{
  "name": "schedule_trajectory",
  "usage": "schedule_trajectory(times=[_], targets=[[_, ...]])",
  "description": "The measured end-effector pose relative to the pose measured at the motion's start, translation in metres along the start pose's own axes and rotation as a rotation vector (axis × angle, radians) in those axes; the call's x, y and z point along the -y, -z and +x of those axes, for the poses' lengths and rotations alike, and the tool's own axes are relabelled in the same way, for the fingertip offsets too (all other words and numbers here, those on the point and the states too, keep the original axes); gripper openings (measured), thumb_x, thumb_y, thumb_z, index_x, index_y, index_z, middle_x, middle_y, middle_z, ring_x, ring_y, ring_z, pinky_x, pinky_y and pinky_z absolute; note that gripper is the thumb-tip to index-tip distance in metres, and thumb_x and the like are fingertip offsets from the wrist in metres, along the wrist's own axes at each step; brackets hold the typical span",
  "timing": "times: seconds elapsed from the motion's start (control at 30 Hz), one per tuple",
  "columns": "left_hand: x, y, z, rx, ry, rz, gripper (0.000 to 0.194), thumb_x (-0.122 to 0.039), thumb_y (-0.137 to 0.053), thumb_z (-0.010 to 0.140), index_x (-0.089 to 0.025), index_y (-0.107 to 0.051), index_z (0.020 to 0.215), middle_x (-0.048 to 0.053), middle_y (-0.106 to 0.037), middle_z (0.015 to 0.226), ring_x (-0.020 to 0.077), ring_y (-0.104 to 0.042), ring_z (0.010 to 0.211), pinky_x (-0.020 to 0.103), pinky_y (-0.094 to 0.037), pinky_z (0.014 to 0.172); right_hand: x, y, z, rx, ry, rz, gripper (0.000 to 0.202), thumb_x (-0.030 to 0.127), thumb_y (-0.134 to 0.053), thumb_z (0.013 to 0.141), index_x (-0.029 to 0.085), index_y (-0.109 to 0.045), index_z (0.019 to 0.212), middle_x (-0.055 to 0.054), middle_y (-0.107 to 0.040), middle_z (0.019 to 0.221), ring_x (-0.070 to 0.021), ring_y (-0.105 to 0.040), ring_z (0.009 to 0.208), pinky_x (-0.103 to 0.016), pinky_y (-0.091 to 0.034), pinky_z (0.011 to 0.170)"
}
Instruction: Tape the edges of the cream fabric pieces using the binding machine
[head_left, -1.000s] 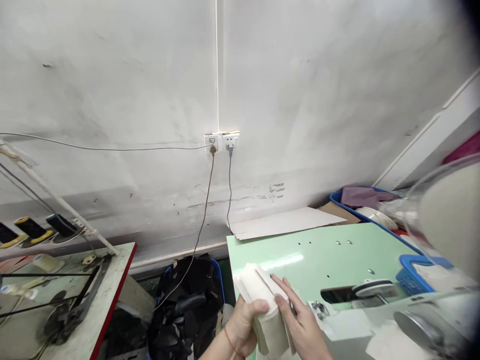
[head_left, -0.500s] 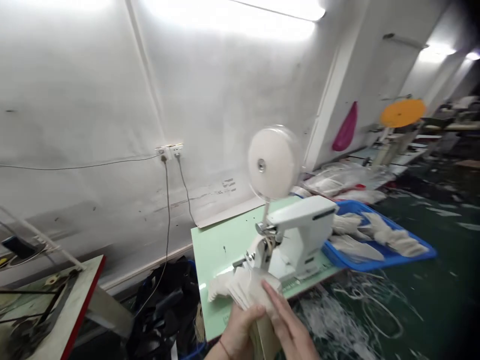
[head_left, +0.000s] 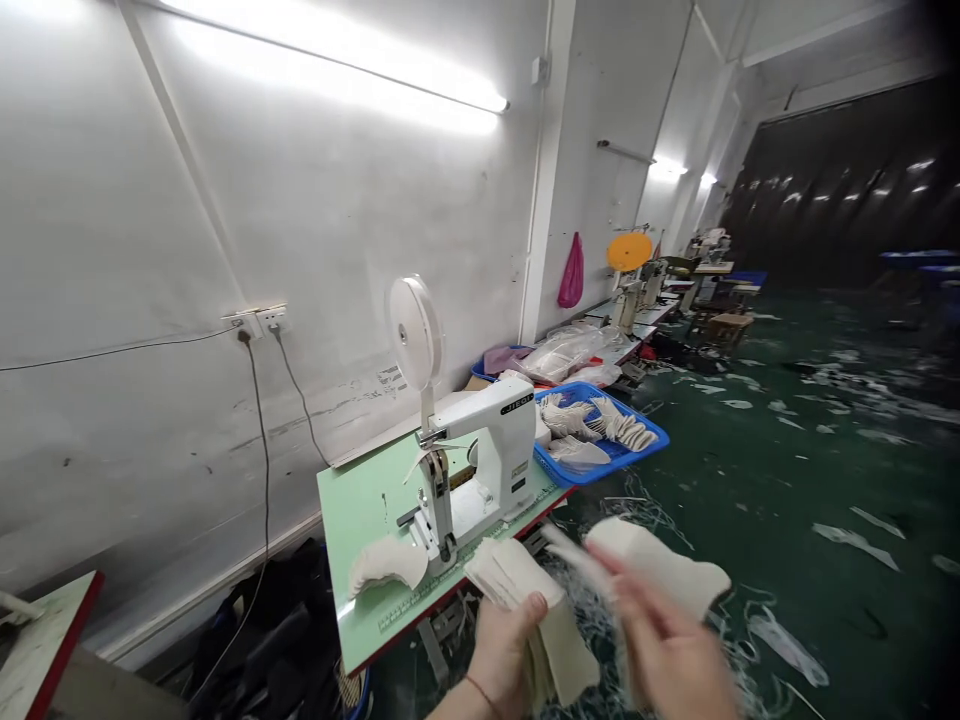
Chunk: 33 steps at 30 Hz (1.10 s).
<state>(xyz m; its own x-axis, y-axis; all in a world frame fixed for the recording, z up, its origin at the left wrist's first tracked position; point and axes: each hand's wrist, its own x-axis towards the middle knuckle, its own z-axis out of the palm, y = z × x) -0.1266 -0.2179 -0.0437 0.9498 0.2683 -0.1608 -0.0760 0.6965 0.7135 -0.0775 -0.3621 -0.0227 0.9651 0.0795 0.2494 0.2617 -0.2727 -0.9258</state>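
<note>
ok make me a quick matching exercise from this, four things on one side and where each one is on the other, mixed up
Things:
1. stack of cream pieces
2. single cream piece
3. blue tray
4. folded pile

Places:
A. on the green table, by the sewing machine
B. in the left hand
C. right of the machine, holding gloves
D. at the blurred right hand

Pairs: 1-B, 2-D, 3-C, 4-A
</note>
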Motion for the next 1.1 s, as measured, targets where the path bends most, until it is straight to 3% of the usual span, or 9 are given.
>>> schedule_trajectory(times=[0.07, 0.1, 0.17, 0.37, 0.53, 0.77, 0.87, 1.0, 1.1], targets=[[0.007, -0.013, 0.003, 0.170, 0.017, -0.074, 0.084, -0.049, -0.087, 0.050, -0.017, -0.057, 0.122, 0.014, -0.063, 0.119, 0.0335, -0.052, 0.121, 0.040, -0.035, 0.107, -0.001, -0.023, -0.023, 0.024, 0.270, -0.093, 0.059, 0.061, -0.050, 0.082, 0.027, -0.059, 0.129, -0.003, -0.051, 0.141, -0.0363, -0.036, 0.135, -0.055, -0.028, 0.113], [0.008, -0.019, 0.005, 0.224, 0.040, -0.098, 0.079, -0.045, -0.086, 0.054, -0.018, -0.058, 0.122, 0.014, -0.061, 0.122, 0.0322, -0.050, 0.123, 0.038, -0.033, 0.109, -0.002, -0.031, -0.030, 0.018, 0.325, -0.133, 0.066, 0.058, -0.047, 0.085, 0.026, -0.043, 0.142, -0.001, -0.036, 0.151, -0.0345, -0.024, 0.141, -0.057, -0.018, 0.116], [0.008, -0.029, 0.009, 0.271, 0.093, -0.115, 0.074, -0.037, -0.085, 0.057, -0.018, -0.057, 0.123, 0.014, -0.061, 0.124, 0.0324, -0.052, 0.122, 0.039, -0.034, 0.108, -0.003, -0.035, -0.032, 0.065, 0.321, -0.117, 0.058, 0.050, -0.035, 0.093, 0.030, -0.030, 0.148, 0.003, -0.029, 0.154, -0.0295, -0.021, 0.143, -0.055, -0.014, 0.117], [0.015, -0.038, 0.035, 0.290, 0.197, -0.164, 0.078, -0.032, -0.085, 0.052, -0.017, -0.056, 0.123, 0.014, -0.065, 0.114, 0.0334, -0.057, 0.111, 0.044, -0.039, 0.102, -0.020, 0.005, 0.024, -0.006, -0.073, -0.135, 0.069, 0.071, -0.051, 0.075, 0.023, -0.065, 0.123, -0.008, -0.055, 0.137, -0.0388, -0.032, 0.137, -0.059, -0.020, 0.114], [0.015, -0.040, 0.066, 0.348, 0.250, -0.171, 0.070, -0.029, -0.084, 0.050, -0.014, -0.061, 0.114, 0.013, -0.066, 0.105, 0.0286, -0.061, 0.098, 0.041, -0.042, 0.096, -0.034, -0.008, 0.047, 0.031, -0.284, 0.101, 0.072, 0.076, -0.047, 0.073, 0.024, -0.067, 0.120, -0.008, -0.060, 0.132, -0.0359, -0.052, 0.123, -0.049, -0.043, 0.103], [-0.005, -0.051, 0.094, 0.379, 0.286, -0.119, 0.075, -0.026, -0.082, 0.052, -0.016, -0.057, 0.121, 0.011, -0.068, 0.102, 0.0274, -0.061, 0.096, 0.039, -0.042, 0.095, -0.040, -0.023, 0.074, -0.130, -0.197, 0.031, 0.069, 0.074, -0.052, 0.070, 0.023, -0.071, 0.112, -0.009, -0.061, 0.130, -0.0334, -0.054, 0.122, -0.040, -0.048, 0.098], [-0.013, -0.047, 0.101, 0.378, 0.348, -0.073, 0.077, -0.029, -0.082, 0.053, -0.016, -0.055, 0.124, 0.011, -0.068, 0.102, 0.0285, -0.061, 0.097, 0.040, -0.043, 0.093, -0.055, -0.004, 0.096, -0.242, -0.241, -0.076, 0.073, 0.074, -0.051, 0.069, 0.019, -0.071, 0.112, -0.012, -0.068, 0.120, -0.0337, -0.063, 0.109, -0.038, -0.054, 0.088], [-0.017, -0.040, 0.115, 0.317, 0.381, 0.000, 0.087, -0.033, -0.086, 0.046, -0.017, -0.054, 0.125, 0.010, -0.067, 0.099, 0.0308, -0.060, 0.098, 0.042, -0.043, 0.092, -0.066, 0.033, 0.117, -0.474, -0.382, -0.188, 0.084, 0.074, -0.040, 0.075, 0.009, -0.064, 0.121, -0.020, -0.070, 0.110, -0.0425, -0.065, 0.099, -0.052, -0.054, 0.079], [-0.008, -0.045, 0.125, 0.261, 0.346, 0.019, 0.090, -0.037, -0.088, 0.046, -0.016, -0.053, 0.126, 0.012, -0.067, 0.103, 0.0316, -0.059, 0.102, 0.041, -0.042, 0.093, -0.059, 0.026, 0.111, -0.275, -0.054, -0.275, 0.064, 0.065, -0.044, 0.083, 0.023, -0.060, 0.128, -0.011, -0.063, 0.128, -0.0388, -0.058, 0.115, -0.049, -0.050, 0.091]])
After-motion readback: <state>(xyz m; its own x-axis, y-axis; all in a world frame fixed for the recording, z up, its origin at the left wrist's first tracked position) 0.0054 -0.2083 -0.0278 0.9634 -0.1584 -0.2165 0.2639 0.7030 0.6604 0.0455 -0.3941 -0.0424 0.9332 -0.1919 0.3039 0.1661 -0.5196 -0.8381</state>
